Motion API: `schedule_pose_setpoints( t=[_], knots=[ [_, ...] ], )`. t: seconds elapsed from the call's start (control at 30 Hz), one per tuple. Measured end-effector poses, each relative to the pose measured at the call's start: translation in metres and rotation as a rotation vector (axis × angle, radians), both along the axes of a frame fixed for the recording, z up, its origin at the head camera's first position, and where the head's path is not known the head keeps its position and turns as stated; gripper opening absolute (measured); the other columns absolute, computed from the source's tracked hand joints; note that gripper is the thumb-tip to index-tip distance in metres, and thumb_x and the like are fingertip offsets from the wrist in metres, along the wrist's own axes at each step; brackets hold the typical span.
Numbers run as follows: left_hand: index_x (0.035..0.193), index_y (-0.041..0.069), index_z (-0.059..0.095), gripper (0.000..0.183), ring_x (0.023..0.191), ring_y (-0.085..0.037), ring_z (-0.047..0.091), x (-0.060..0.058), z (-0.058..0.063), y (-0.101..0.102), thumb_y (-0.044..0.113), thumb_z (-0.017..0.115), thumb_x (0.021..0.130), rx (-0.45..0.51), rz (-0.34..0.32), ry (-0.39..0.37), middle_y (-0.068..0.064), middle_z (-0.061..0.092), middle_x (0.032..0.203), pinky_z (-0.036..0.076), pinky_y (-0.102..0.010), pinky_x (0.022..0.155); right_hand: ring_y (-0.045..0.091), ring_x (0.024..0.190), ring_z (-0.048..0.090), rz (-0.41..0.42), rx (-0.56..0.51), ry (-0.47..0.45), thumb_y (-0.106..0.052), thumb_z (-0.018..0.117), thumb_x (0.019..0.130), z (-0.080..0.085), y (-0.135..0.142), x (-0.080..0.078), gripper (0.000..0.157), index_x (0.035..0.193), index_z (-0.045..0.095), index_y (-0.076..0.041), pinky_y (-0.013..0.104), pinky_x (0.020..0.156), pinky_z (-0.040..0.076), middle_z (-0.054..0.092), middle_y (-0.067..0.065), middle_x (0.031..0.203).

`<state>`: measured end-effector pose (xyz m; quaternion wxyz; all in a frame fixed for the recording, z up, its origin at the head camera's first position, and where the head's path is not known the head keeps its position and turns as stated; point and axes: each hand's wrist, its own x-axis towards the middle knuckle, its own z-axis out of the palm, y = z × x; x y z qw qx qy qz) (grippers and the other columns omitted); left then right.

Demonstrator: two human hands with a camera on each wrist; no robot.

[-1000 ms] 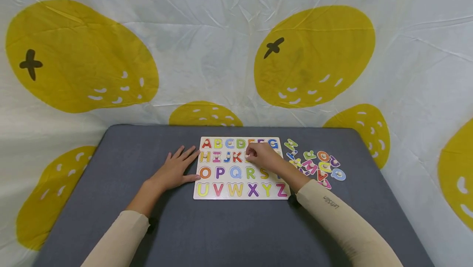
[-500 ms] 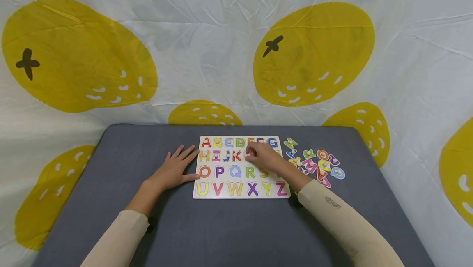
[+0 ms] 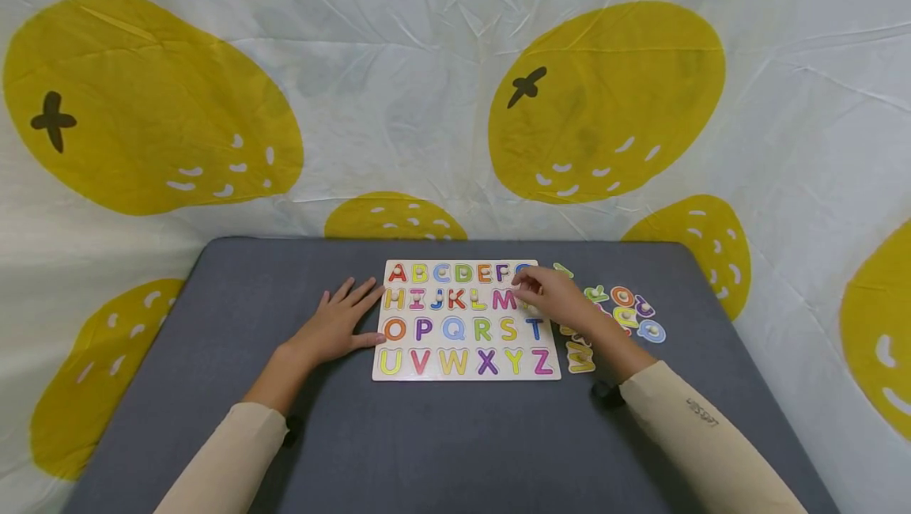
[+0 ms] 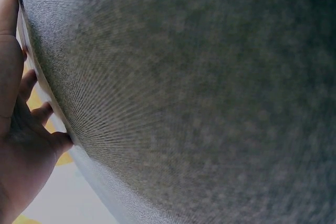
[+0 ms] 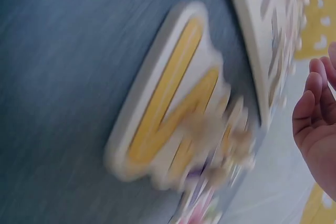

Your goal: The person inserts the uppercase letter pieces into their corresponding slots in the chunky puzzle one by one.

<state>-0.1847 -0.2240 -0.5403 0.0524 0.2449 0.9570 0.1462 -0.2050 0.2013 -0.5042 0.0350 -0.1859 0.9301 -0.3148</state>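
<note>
A wooden alphabet puzzle board (image 3: 434, 345) lies on the grey table, with coloured letters in rows. Spread flat at its left side is my left hand (image 3: 342, 323), fingertips and thumb touching the edge; the left wrist view shows the fingers (image 4: 44, 113) along that edge. My right hand (image 3: 562, 298) hovers over the board's upper right, near the pink M (image 3: 504, 300), covering the N and part of the G. Its fingers are loosely bent, and in the right wrist view the right hand (image 5: 320, 124) shows no piece in it. The L (image 3: 478, 300) is uncovered.
Right of the board lies a pile of loose letter pieces, among them an orange O (image 3: 622, 296), a blue Q (image 3: 651, 331) and a yellow W (image 3: 580, 357). My right forearm hides part of the pile. A white curtain (image 3: 398, 103) with yellow fruit prints hangs behind the table.
My right hand has left the L spot and moved right, its fingers loosening. The L, the M and the loose yellow W have come into sight. My left hand stays put.
</note>
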Motion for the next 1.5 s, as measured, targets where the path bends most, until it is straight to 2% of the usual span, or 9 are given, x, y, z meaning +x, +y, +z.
schedule_pose_setpoints(
  t=[0.2, 0.43, 0.57, 0.63, 0.8, 0.97, 1.23, 1.5],
  knots=[
    [0.166, 0.022, 0.027, 0.096, 0.158, -0.047, 0.015, 0.0, -0.001, 0.0, 0.063, 0.069, 0.091, -0.004, 0.001, 0.001, -0.009, 0.024, 0.172, 0.015, -0.078, 0.117, 0.015, 0.083, 0.062, -0.071, -0.006, 0.047, -0.017, 0.071, 0.1, 0.002, 0.04, 0.009, 0.019, 0.115, 0.073, -0.006, 0.029, 0.072, 0.052, 0.069, 0.001, 0.092],
    [0.166, 0.021, 0.027, 0.096, 0.158, -0.047, 0.015, 0.002, -0.002, -0.001, 0.063, 0.07, 0.09, 0.003, 0.002, 0.0, -0.009, 0.025, 0.172, 0.016, -0.078, 0.117, 0.018, 0.083, 0.062, -0.147, 0.022, 0.052, -0.019, 0.072, 0.099, 0.0, 0.086, 0.02, 0.02, 0.116, 0.072, -0.008, 0.028, 0.069, 0.052, 0.071, 0.002, 0.093],
    [0.166, 0.021, 0.028, 0.096, 0.158, -0.047, 0.015, 0.002, -0.001, -0.001, 0.063, 0.07, 0.09, 0.003, 0.005, -0.002, -0.009, 0.025, 0.172, 0.016, -0.078, 0.117, 0.014, 0.078, 0.059, -0.169, 0.062, 0.087, -0.018, 0.074, 0.097, -0.003, 0.105, 0.028, 0.018, 0.111, 0.073, -0.006, 0.027, 0.07, 0.05, 0.069, 0.002, 0.089],
    [0.165, 0.021, 0.028, 0.096, 0.158, -0.047, 0.015, 0.003, -0.001, -0.001, 0.062, 0.07, 0.09, 0.006, 0.008, -0.005, -0.009, 0.025, 0.172, 0.016, -0.079, 0.116, 0.011, 0.07, 0.057, -0.174, 0.074, 0.081, -0.019, 0.076, 0.096, -0.005, 0.111, 0.031, 0.018, 0.108, 0.073, -0.006, 0.026, 0.065, 0.049, 0.067, 0.002, 0.084],
    [0.165, 0.021, 0.028, 0.096, 0.157, -0.048, 0.016, 0.003, 0.0, -0.001, 0.062, 0.071, 0.09, 0.004, 0.013, -0.004, -0.01, 0.025, 0.172, 0.016, -0.079, 0.116, 0.009, 0.061, 0.053, -0.184, 0.113, 0.029, -0.025, 0.079, 0.093, -0.008, 0.12, 0.034, 0.019, 0.1, 0.072, -0.008, 0.026, 0.058, 0.046, 0.063, -0.001, 0.077],
    [0.165, 0.021, 0.028, 0.096, 0.157, -0.047, 0.015, 0.004, -0.001, -0.001, 0.062, 0.07, 0.09, 0.002, 0.013, -0.003, -0.01, 0.025, 0.172, 0.016, -0.079, 0.116, 0.011, 0.06, 0.058, -0.179, 0.13, -0.005, -0.026, 0.08, 0.093, -0.011, 0.124, 0.035, 0.02, 0.097, 0.07, -0.008, 0.027, 0.06, 0.048, 0.064, -0.003, 0.075],
    [0.166, 0.023, 0.027, 0.097, 0.158, -0.046, 0.015, 0.003, -0.004, -0.001, 0.065, 0.069, 0.09, 0.003, 0.01, 0.0, -0.008, 0.025, 0.172, 0.015, -0.078, 0.117, 0.009, 0.06, 0.055, -0.157, 0.176, 0.031, -0.02, 0.079, 0.093, -0.017, 0.125, 0.036, 0.014, 0.094, 0.071, -0.008, 0.029, 0.062, 0.046, 0.063, -0.005, 0.073],
    [0.166, 0.023, 0.027, 0.096, 0.158, -0.046, 0.015, 0.003, -0.002, -0.001, 0.065, 0.069, 0.09, 0.005, 0.006, -0.004, -0.008, 0.025, 0.172, 0.015, -0.078, 0.117, 0.011, 0.062, 0.053, -0.182, 0.183, 0.052, -0.019, 0.079, 0.093, -0.013, 0.124, 0.036, 0.013, 0.093, 0.072, -0.009, 0.028, 0.061, 0.044, 0.063, -0.004, 0.073]
  ],
)
